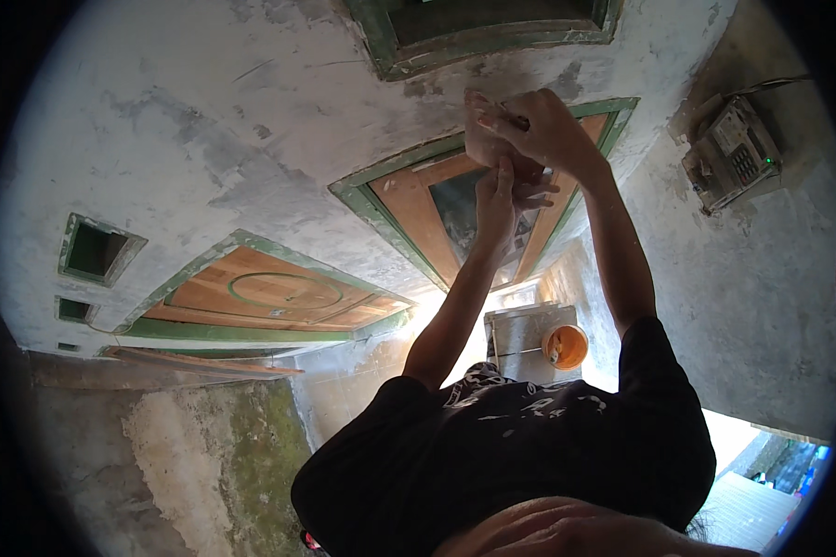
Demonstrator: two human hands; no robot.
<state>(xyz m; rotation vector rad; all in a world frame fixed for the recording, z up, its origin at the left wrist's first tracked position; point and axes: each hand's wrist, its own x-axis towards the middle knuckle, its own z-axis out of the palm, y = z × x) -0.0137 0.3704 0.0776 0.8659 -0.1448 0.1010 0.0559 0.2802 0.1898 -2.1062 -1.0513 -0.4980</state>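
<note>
Both my arms are raised in front of the wall. My right hand (546, 135) is closed at the top of a pale brown, rounded piece (494, 153), whose kind I cannot make out. Just below it is my left hand (500, 206), its thumb up against the piece's lower edge and its fingers reaching out to the right beneath it. Behind the hands stands a wooden door (404, 192) with a dark glass panel and a green frame.
Above is a green-framed opening (497, 60); another wooden door (251, 288) lies left. A keypad box (736, 158) with a cable hangs on the right wall. An orange bucket (565, 346) stands on a grey platform (515, 336). The patchy, plastered wall (195, 121) has small square openings (97, 251).
</note>
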